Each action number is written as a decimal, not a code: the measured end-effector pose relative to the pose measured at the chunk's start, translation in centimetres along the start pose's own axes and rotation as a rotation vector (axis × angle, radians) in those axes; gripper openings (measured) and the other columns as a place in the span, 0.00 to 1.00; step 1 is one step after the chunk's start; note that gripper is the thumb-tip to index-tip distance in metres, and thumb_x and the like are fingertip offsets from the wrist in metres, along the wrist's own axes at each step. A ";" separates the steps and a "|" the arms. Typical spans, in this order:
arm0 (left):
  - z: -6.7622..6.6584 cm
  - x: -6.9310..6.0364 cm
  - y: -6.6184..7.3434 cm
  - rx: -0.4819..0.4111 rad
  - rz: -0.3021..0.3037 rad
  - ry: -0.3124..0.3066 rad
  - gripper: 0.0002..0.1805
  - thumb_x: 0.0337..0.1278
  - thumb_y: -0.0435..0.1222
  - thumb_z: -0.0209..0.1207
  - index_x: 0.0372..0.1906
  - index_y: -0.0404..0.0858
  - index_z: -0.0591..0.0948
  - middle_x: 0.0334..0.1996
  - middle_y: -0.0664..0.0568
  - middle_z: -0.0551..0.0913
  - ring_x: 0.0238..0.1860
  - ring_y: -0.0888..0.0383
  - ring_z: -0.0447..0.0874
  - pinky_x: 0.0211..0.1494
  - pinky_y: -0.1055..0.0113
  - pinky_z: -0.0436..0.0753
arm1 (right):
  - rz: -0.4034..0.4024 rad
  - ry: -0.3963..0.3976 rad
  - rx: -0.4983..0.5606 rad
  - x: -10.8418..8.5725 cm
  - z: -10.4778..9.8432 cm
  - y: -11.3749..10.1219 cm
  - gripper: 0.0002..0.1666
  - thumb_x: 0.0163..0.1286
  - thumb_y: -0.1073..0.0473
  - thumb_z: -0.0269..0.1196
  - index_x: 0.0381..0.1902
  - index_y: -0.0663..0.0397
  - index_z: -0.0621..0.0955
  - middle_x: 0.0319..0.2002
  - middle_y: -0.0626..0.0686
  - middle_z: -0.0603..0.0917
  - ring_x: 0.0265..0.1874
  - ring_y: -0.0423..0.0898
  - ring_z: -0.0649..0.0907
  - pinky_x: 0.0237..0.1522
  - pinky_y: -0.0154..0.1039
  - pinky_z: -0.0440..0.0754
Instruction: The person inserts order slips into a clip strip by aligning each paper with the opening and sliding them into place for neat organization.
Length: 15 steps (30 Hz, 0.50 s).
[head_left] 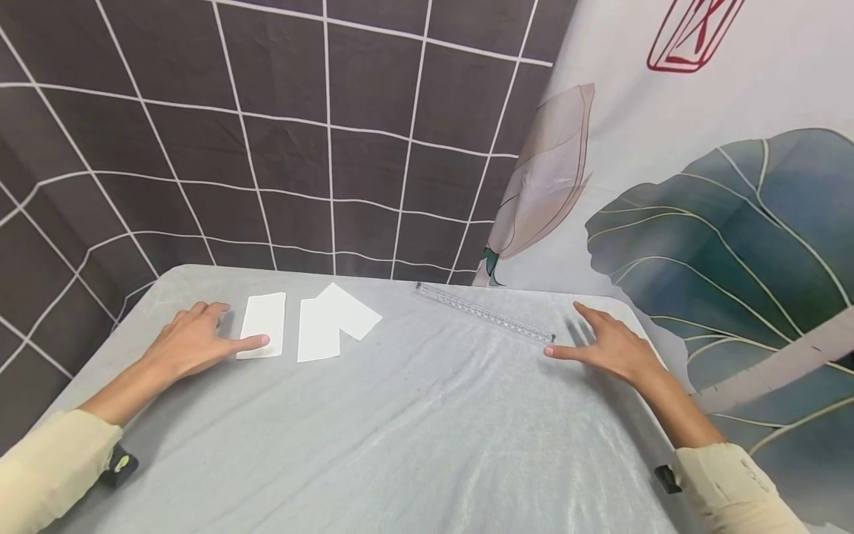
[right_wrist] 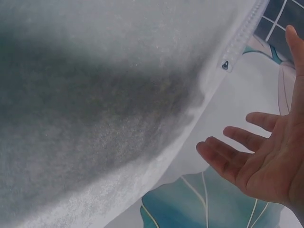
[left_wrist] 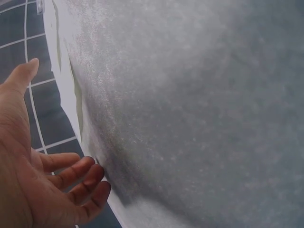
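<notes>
My left hand (head_left: 190, 341) is at the left of the grey cloth-covered table, fingers spread, holding nothing. Its thumb overlaps a white rectangular card or paper stack (head_left: 263, 319) in the head view; whether they touch, I cannot tell. Just right of it lie a second white card (head_left: 316, 337) and a tilted one (head_left: 350, 311), overlapping each other. A long clear plastic strip (head_left: 483, 311) with dark bits at both ends slants across the back. Near its right end is my right hand (head_left: 617, 347), thumb and fingers apart and nothing in it. The right wrist view shows the strip's end (right_wrist: 232, 54) beyond the fingers.
The grey table (head_left: 427, 430) has a rounded far edge. Behind it hangs a dark cloth with a white grid (head_left: 287, 148), and at the right a leaf-patterned curtain (head_left: 720, 245). Small dark devices sit at both wrists, such as the left one (head_left: 120, 467).
</notes>
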<state>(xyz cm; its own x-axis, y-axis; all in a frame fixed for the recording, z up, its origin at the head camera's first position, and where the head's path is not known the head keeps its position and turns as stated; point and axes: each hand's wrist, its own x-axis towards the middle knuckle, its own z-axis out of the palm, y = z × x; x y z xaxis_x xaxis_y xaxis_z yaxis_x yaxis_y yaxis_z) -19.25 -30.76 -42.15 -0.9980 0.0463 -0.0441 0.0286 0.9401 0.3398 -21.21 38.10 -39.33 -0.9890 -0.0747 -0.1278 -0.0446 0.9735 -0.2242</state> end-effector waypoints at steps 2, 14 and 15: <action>0.0 0.0 0.0 -0.004 0.000 0.001 0.66 0.63 0.74 0.66 0.78 0.18 0.69 0.71 0.17 0.73 0.67 0.13 0.72 0.65 0.19 0.78 | -0.002 0.000 0.001 0.1 0.1 0.0 0.80 0.62 0.12 0.69 0.92 0.57 0.56 0.86 0.78 0.63 0.82 0.80 0.67 0.70 0.89 0.72; 0.1 0.1 0.2 -0.024 -0.003 0.000 0.65 0.64 0.73 0.66 0.76 0.15 0.70 0.69 0.15 0.75 0.70 0.18 0.74 0.72 0.21 0.78 | -0.001 -0.009 -0.002 0.2 0.5 -0.2 0.78 0.63 0.13 0.69 0.92 0.58 0.57 0.85 0.78 0.64 0.81 0.81 0.69 0.70 0.87 0.75; 0.2 0.1 0.2 -0.026 -0.004 0.001 0.65 0.65 0.73 0.66 0.76 0.15 0.70 0.69 0.15 0.75 0.70 0.18 0.74 0.72 0.21 0.78 | 0.000 -0.010 -0.001 0.2 0.5 -0.2 0.78 0.63 0.13 0.69 0.92 0.58 0.57 0.85 0.78 0.64 0.81 0.81 0.69 0.70 0.87 0.75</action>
<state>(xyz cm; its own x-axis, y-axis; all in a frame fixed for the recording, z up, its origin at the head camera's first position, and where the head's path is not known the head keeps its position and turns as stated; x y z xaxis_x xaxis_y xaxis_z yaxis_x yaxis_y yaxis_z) -19.33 -30.51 -42.24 -0.9981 0.0423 -0.0444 0.0232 0.9310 0.3644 -21.36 37.75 -39.79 -0.9875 -0.0766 -0.1375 -0.0445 0.9738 -0.2231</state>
